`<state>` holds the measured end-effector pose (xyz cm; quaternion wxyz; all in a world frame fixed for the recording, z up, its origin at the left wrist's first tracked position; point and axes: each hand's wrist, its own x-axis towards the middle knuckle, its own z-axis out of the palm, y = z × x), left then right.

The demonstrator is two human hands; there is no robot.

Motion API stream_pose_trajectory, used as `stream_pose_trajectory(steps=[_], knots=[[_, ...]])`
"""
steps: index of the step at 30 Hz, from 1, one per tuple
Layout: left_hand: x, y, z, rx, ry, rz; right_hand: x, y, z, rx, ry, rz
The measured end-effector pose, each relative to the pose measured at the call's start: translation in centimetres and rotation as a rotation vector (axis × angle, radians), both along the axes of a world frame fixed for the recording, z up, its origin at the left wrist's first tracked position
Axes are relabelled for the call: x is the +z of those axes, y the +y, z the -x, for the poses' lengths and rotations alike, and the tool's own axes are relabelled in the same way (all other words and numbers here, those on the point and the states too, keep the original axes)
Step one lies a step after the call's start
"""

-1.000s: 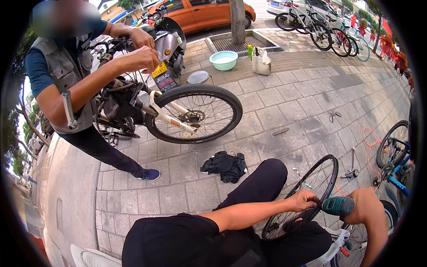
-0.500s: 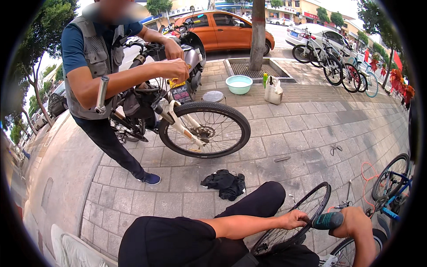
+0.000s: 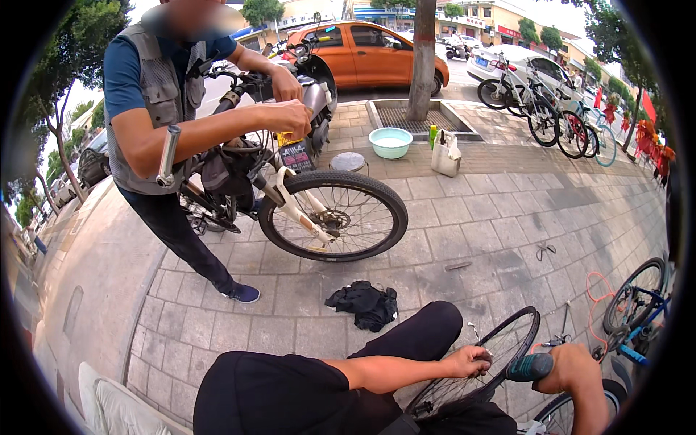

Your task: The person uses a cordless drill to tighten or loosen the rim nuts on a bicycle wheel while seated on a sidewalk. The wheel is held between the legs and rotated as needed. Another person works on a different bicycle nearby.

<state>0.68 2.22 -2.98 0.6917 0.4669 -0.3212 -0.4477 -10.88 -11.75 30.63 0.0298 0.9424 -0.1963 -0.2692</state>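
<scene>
Leaning at a slant just beside the raised knee (image 3: 438,322), the wheel (image 3: 537,320) is right where both hands are. The left hand (image 3: 467,361) is over by the spokes (image 3: 500,339), fingers curled in, but I can't tell if they're pinching anything. The right hand (image 3: 569,368) is wrapped around a chunky dark green tool (image 3: 529,367), its end right up near the wheel. Black cloth (image 3: 362,304) lies crumpled on the paving (image 3: 275,333), and an orange hose (image 3: 591,319) loops near the blue bike (image 3: 633,354). Across the way, someone in a mesh vest (image 3: 159,101) has both arms out by a white fork (image 3: 293,206), with a mint basin (image 3: 390,151) further back.
</scene>
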Motion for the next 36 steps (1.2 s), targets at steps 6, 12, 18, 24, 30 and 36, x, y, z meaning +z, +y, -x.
stream_pose_trajectory(steps=[6, 12, 18, 24, 30, 36], knots=[[-0.3, -2.0, -1.9, 0.138, 0.1, -0.097, 1.0, 0.6, 0.9, -0.085, -0.016, -0.032], [2.0, -4.5, 1.6, 0.383, -0.294, -0.172, -2.2, -0.9, 2.1, -0.145, -0.158, -0.037], [-2.0, -3.8, 0.8, 0.189, 0.008, 0.04, -2.2, -0.3, 1.3, -0.114, -0.275, -0.081], [-0.7, -1.8, -1.5, -0.234, -0.066, 0.095, -3.8, -2.1, 3.2, -0.172, -0.456, -0.097], [0.3, -1.9, -3.6, -0.176, -0.023, 0.068, -4.6, -3.3, 2.2, -0.199, -0.43, -0.308], [0.2, -3.4, -3.7, -0.194, -0.213, -0.067, -6.4, -3.2, 6.0, -0.338, -0.644, -0.367]])
